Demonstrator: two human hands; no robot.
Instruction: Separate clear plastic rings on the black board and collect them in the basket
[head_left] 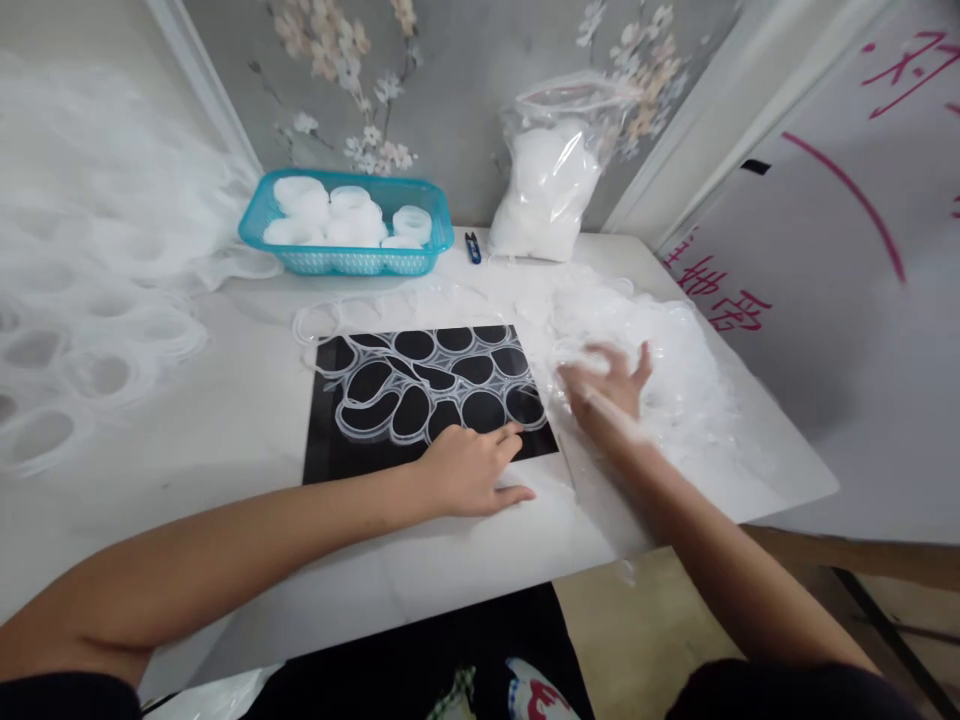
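1. Lower centre of my view: the left hand [469,470] lies palm down over the mat's near edge, fingers loosely bent and together, thumb set apart; its fingertips rest at the web's lower right loops. I see nothing gripped.
2. Right of centre, the right hand [607,390] is motion-blurred, fingers spread. A pale streak crosses it, but I cannot tell whether it has hold of anything.
3. Mid-frame, the web [457,393], pale translucent rings and ovals joined side by side, some pulled long and bent, lies on the smooth black mat [330,460], spilling past its upper left edge.
4. Beside the right hand I see a filmy, tangled white heap [675,360]; a second pile [127,250] of looped strands fills the left.
5. Upper left of centre, a blue plastic basket [345,262] holds white coils [352,215].
6. Upper right of centre stands a glossy clear bag [547,190], stuffed white, with small blue snips [472,248] just beside it on the pale table [255,420].
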